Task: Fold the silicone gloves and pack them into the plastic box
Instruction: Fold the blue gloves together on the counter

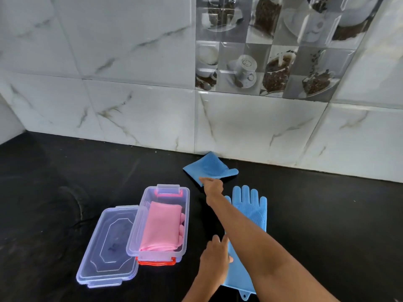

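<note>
Nearest the camera, at 6 o'clock, the left hand (214, 255) rests on the cuff end of a flat blue silicone glove (250, 212), its fingers loosely together and pressing down rather than gripping. That glove lies unfolded on the black tabletop (65, 171), fingertips pointing toward 12 o'clock. Crossing over it, the right arm reaches to 12 o'clock, where the right hand (212, 188) touches the near edge of a folded blue glove (209, 166) lying against the marble-tiled wall (130, 105); whether its fingers pinch the glove or merely touch it cannot be told. At 9 o'clock from the hands stands the open clear plastic box (185, 214) with red clasps, holding a folded pink glove (161, 227). Its clear lid (106, 247) lies just beside it, farther toward 9 o'clock
</note>
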